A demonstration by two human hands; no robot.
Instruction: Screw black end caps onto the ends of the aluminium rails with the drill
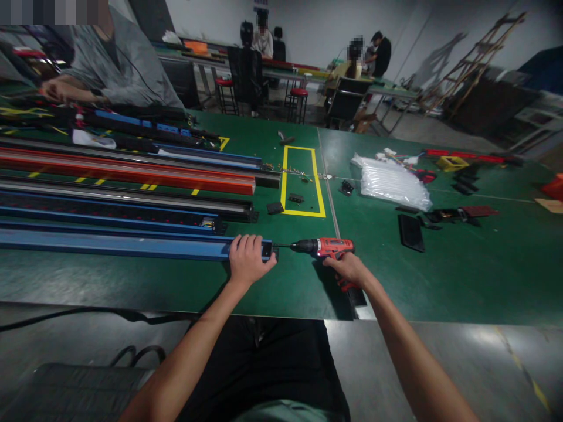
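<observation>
My left hand (249,259) is wrapped over the right end of a long blue metal profile (132,242) lying on the green table. A small black end cap (273,252) sits at that end, by my thumb. My right hand (349,269) grips the handle of a red and black cordless drill (332,246). The drill lies level and points left. Its long thin bit (284,245) reaches the capped end of the profile; the exact contact point is too small to make out.
More blue, grey and orange profiles (197,180) lie parallel behind. Loose screws (295,172) and black parts (295,198) lie around a yellow taped rectangle (320,202). Rightward are a bubble-wrap bag (391,183) and a black flat piece (411,232). A co-worker (123,64) sits at far left.
</observation>
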